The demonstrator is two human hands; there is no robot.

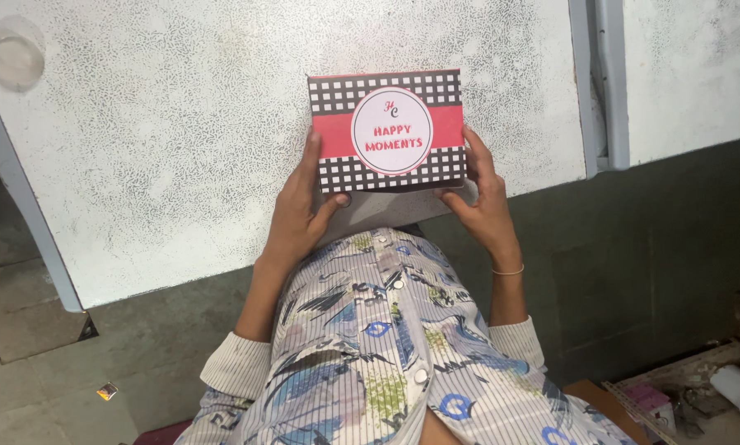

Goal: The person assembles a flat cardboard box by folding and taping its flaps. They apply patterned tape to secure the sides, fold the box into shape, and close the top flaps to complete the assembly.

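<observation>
Hands: we are gripping the box [386, 132], left hand [297, 216] and right hand [487, 202] clamping opposite sides.
Tip: we are keeping it level over the table [180, 148].

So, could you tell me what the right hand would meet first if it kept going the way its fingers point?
The right hand already grips the box by its right edge, fingers pointing up the picture. Going on, they would slide along that edge, then over bare speckled table; nothing else seems to lie in that line.

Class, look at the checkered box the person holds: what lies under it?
Under the checkered box lies the speckled white table. The left hand and right hand grip its sides. Anything directly beneath is covered.
</observation>
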